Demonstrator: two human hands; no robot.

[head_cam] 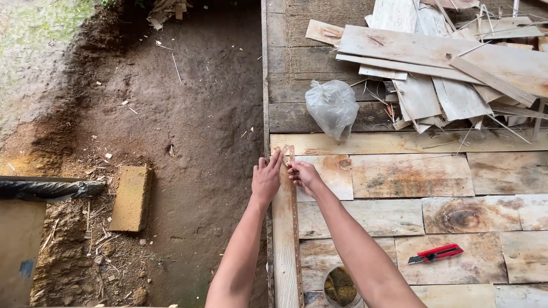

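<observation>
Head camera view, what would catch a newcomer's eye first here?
Both hands, left hand and right hand, meet at the far end of a long wooden strip on the platform's left edge. A red utility knife lies on the boards at lower right. Beyond, a clear plastic bag sits beside a pile of planks.

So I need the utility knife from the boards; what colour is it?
The utility knife is red with black parts, seen in the head view.
</observation>
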